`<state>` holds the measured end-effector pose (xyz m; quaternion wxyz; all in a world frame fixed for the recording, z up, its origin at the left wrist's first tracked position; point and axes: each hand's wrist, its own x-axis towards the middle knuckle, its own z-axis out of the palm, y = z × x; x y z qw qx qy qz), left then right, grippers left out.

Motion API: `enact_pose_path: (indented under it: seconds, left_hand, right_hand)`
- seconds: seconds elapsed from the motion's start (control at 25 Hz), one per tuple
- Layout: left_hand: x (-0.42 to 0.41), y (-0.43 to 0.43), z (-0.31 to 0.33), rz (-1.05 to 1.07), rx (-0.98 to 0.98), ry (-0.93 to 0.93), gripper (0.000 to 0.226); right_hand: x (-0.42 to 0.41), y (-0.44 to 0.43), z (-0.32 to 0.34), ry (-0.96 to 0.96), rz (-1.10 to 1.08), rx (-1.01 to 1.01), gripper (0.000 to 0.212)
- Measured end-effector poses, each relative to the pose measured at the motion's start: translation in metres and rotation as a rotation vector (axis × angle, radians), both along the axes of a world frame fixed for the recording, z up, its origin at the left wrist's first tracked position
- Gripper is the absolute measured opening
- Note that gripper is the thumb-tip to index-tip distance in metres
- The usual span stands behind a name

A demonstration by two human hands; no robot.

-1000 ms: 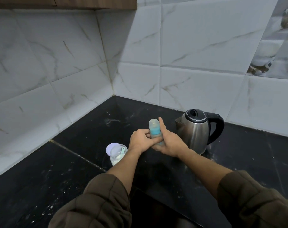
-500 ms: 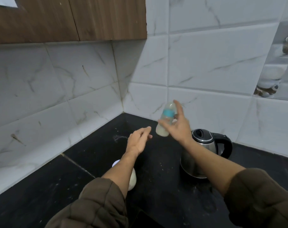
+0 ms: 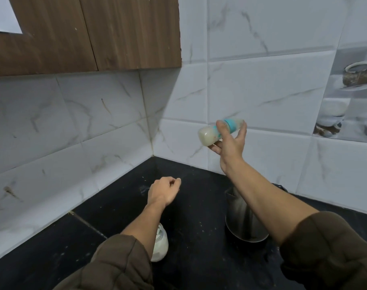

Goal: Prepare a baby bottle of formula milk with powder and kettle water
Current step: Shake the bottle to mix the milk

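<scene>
My right hand (image 3: 230,146) holds the baby bottle (image 3: 210,133) up in front of the wall tiles, tipped almost on its side, base to the left. The bottle has a teal collar, a clear cap and pale milky liquid inside. My left hand (image 3: 162,192) hangs lower over the black counter (image 3: 124,210), fingers loosely curled, holding nothing. The steel kettle (image 3: 241,222) stands on the counter under my right forearm, which hides its lid and handle. The white powder jar (image 3: 160,245) sits by my left forearm, partly covered by it.
White marble tiles form a corner behind the counter. A wooden wall cabinet (image 3: 84,32) hangs at the upper left, its lower edge well above the hands. Specks of powder dot the counter.
My right hand has lifted the bottle from the counter and tilted it from upright to nearly sideways. My left hand has let go of it and dropped away. The view has tilted up.
</scene>
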<state>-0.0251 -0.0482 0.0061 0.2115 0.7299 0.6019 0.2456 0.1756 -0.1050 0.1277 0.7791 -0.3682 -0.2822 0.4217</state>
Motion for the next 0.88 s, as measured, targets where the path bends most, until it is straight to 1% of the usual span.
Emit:
enact_pose_path:
  seconds: [0.04, 0.08, 0.12, 0.16, 0.2, 0.24, 0.28, 0.32, 0.36, 0.4, 0.48, 0.52, 0.56, 0.6, 0.68, 0.72, 0.76, 0.8, 0.88]
  left_hand:
    - [-0.002, 0.002, -0.001, 0.001, 0.002, 0.015, 0.039]
    - [-0.003, 0.004, -0.001, -0.004, -0.003, 0.024, 0.040]
    - [-0.002, 0.005, -0.002, -0.014, -0.009, 0.029, 0.039]
    - [-0.001, 0.006, -0.001, -0.022, -0.012, 0.037, 0.037]
    - [0.000, 0.005, 0.000, -0.029, -0.008, 0.047, 0.035]
    - [0.000, 0.004, 0.002, -0.029, 0.003, 0.062, 0.033]
    - [-0.001, 0.003, 0.001, -0.021, 0.015, 0.076, 0.030]
    - [-0.004, 0.002, 0.000, -0.008, 0.024, 0.088, 0.027]
    - [-0.007, 0.002, -0.002, 0.008, 0.025, 0.092, 0.025]
    - [-0.009, 0.001, -0.002, 0.022, 0.021, 0.092, 0.024]
    - [-0.011, -0.001, -0.004, 0.026, 0.011, 0.090, 0.023]
    - [-0.011, -0.001, -0.003, 0.023, 0.008, 0.084, 0.022]
    - [-0.010, -0.002, -0.001, 0.022, 0.006, 0.075, 0.022]
    - [-0.010, -0.003, 0.000, 0.021, 0.006, 0.070, 0.021]
    - [-0.009, -0.005, 0.001, 0.011, 0.007, 0.076, 0.020]
    - [-0.010, -0.005, 0.000, 0.008, 0.002, 0.080, 0.019]
    - [-0.010, -0.005, 0.000, 0.005, -0.006, 0.082, 0.018]
    - [-0.010, -0.005, 0.000, -0.002, -0.015, 0.084, 0.018]
    - [-0.007, -0.005, -0.001, -0.029, -0.028, 0.087, 0.018]
  right_hand:
    - [0.000, -0.001, 0.001, -0.076, 0.052, -0.018, 0.089]
    - [-0.004, -0.004, 0.002, -0.226, 0.119, -0.042, 0.085]
    - [-0.008, -0.006, 0.000, -0.388, 0.191, -0.055, 0.085]
    - [-0.010, -0.006, -0.001, -0.484, 0.228, -0.048, 0.087]
    - [-0.012, -0.005, 0.001, -0.459, 0.210, -0.028, 0.089]
    - [-0.011, -0.004, 0.006, -0.320, 0.143, -0.009, 0.090]
    - [-0.006, -0.001, 0.012, -0.117, 0.070, 0.006, 0.090]
    - [-0.002, 0.001, 0.015, 0.039, 0.033, 0.018, 0.091]
    - [0.001, 0.002, 0.017, 0.082, 0.030, 0.018, 0.091]
    - [0.002, 0.001, 0.017, 0.004, 0.063, 0.007, 0.090]
    - [-0.001, -0.003, 0.013, -0.352, 0.172, -0.024, 0.087]
    - [-0.004, -0.005, 0.011, -0.482, 0.216, -0.018, 0.085]
    - [-0.004, -0.005, 0.011, -0.487, 0.215, -0.001, 0.084]
    - [-0.004, -0.006, 0.014, -0.384, 0.163, 0.017, 0.084]
    - [0.004, -0.002, 0.018, -0.023, 0.016, 0.041, 0.084]
    - [0.006, -0.001, 0.019, 0.062, 0.001, 0.047, 0.085]
    - [0.006, -0.002, 0.019, 0.024, 0.028, 0.038, 0.085]
    - [0.005, -0.003, 0.017, -0.099, 0.081, 0.015, 0.085]
    - [-0.003, -0.008, 0.009, -0.405, 0.229, -0.014, 0.087]
